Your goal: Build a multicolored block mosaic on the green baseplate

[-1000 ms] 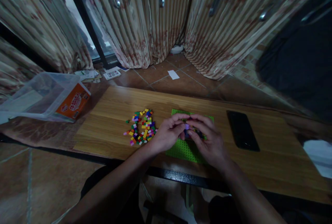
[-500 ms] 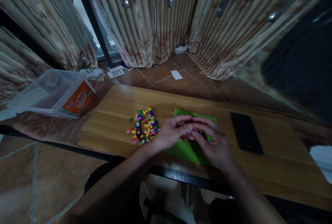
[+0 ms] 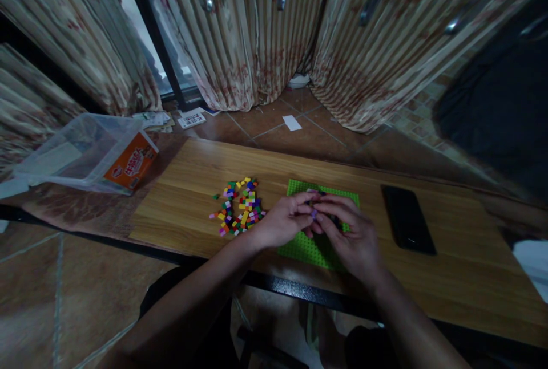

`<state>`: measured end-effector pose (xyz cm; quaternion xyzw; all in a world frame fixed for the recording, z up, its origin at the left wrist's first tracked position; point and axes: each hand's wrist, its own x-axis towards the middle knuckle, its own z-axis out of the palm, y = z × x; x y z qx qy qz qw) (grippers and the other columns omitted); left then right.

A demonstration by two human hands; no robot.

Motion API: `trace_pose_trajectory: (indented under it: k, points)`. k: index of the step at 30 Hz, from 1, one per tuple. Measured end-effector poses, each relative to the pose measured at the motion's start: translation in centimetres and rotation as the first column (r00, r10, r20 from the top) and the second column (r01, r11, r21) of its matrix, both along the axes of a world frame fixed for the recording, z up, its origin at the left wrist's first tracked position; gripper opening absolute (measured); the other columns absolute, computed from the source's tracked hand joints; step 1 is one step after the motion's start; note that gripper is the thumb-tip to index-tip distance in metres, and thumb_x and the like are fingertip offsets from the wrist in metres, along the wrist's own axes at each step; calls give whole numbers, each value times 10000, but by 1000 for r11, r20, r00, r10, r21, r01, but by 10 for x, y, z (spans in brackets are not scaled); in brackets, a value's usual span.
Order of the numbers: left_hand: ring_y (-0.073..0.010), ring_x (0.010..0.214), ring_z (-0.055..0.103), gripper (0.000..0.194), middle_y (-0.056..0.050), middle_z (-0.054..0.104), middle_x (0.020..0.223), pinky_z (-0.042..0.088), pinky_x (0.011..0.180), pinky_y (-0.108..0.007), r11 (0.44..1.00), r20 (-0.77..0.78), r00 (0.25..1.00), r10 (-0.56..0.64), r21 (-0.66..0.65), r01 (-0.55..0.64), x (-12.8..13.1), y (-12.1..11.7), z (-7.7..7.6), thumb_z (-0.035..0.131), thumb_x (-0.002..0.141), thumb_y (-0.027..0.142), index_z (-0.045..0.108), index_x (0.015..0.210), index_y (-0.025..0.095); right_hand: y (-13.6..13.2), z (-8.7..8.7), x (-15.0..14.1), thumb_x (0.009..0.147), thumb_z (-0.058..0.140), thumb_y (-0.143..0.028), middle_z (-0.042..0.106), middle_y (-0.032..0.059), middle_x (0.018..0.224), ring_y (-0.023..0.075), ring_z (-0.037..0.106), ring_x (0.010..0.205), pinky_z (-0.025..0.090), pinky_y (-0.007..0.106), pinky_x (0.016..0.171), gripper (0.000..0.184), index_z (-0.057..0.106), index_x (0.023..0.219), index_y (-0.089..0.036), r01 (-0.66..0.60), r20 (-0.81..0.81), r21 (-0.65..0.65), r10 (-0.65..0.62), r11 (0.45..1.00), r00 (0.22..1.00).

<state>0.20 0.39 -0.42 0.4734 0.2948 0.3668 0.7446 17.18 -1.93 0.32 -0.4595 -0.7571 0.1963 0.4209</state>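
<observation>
Over a green studded baseplate, my left hand and my right hand meet with fingertips pinched together. Between them is a small purple building brick, gripped from both sides. Other dark bits show behind the fingers, but my hands cover most of them, so I cannot tell whether they join the purple brick. Left of my left hand lies a loose heap of small coloured building bricks on the wooden table.
A black phone lies right of the baseplate. A clear plastic bin with an orange label stands beyond the table's left end. Patterned curtains hang behind, and a white paper is on the tiled floor.
My left fingers have shifted and curled slightly around the purple brick, and the left thumb sits a little lower. My right hand has barely moved. The brick heap looks the same.
</observation>
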Motion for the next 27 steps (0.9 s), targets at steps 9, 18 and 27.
trace_pose_trajectory:
  k: [9, 18, 27]
  points:
    - [-98, 572, 583, 478, -8, 639, 705, 381, 494, -197, 997, -97, 995, 23, 77, -16, -5, 0, 3, 573, 877, 195, 493, 1345, 141, 2, 3, 9, 929, 564, -220, 674, 46, 1118, 182, 635, 1070, 525, 372, 938, 251, 688, 1135, -292, -157, 122, -28, 159, 987, 980]
    - [-57, 493, 516, 406, -27, 662, 822, 375, 481, -202, 999, -80, 996, 26, 44, -23, -1, -2, 7, 577, 872, 247, 568, 1266, 148, 5, 0, 12, 898, 618, -250, 704, 42, 1012, 191, 660, 967, 542, 356, 859, 181, 723, 1044, -270, -59, 84, 57, 54, 997, 995]
    - [-84, 558, 528, 275, -36, 715, 833, 439, 544, -212, 924, -363, 850, 382, 180, -338, -8, 9, -3, 558, 833, 185, 658, 1080, 117, 23, -2, 37, 798, 703, -413, 663, 59, 985, 233, 636, 948, 508, 433, 864, 185, 754, 821, -236, 333, -22, -25, -334, 942, 942]
